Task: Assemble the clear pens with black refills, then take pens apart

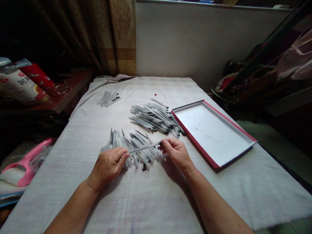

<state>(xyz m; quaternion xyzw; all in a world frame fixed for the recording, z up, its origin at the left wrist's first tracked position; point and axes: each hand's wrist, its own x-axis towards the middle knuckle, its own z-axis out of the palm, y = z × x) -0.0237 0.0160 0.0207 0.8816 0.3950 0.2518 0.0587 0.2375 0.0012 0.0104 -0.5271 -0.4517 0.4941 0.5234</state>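
Observation:
Between my two hands a translucent pen with a dark end is stretched out level. My left hand pinches its pale end, and my right hand is closed on the dark end. Right behind and under it lies a loose pile of clear pen barrels and dark-tipped refills. A small black piece rests at the front of that pile. Farther back is a heap of pens with black ends. At the back left sits a small bunch of clear tubes with some black bits.
A shallow box lid with red edges and a white inside lies to the right. A tiny red piece is near the back of the cloth-covered table. At left are a pink-handled item, a side table and a jar.

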